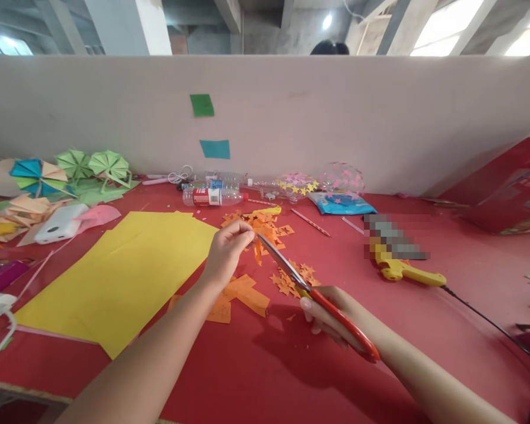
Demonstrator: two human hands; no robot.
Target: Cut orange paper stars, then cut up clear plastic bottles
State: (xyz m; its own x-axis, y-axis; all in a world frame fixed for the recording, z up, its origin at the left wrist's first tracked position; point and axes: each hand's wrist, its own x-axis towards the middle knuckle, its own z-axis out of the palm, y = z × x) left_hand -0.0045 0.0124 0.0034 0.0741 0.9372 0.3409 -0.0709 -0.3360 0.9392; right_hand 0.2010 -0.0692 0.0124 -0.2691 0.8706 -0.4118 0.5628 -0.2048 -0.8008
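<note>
My left hand (227, 250) is closed in a pinch on a small piece of orange paper (257, 252), held above the red table (256, 365). My right hand (331, 315) grips orange-handled scissors (318, 294), whose metal blades point up-left and meet the pinched paper. Under the hands lie orange paper scraps (242, 294) and several small cut-out orange stars (291, 280). More orange offcuts (260, 222) sit further back.
A big yellow sheet (123, 271) lies at left. Folded paper fans (92, 168), a white device (59, 224), a plastic bottle (212, 196), a clear bag of stars (318, 179) and a yellow glue gun (406, 272) with its cord surround the work. A grey partition (335, 118) backs the table.
</note>
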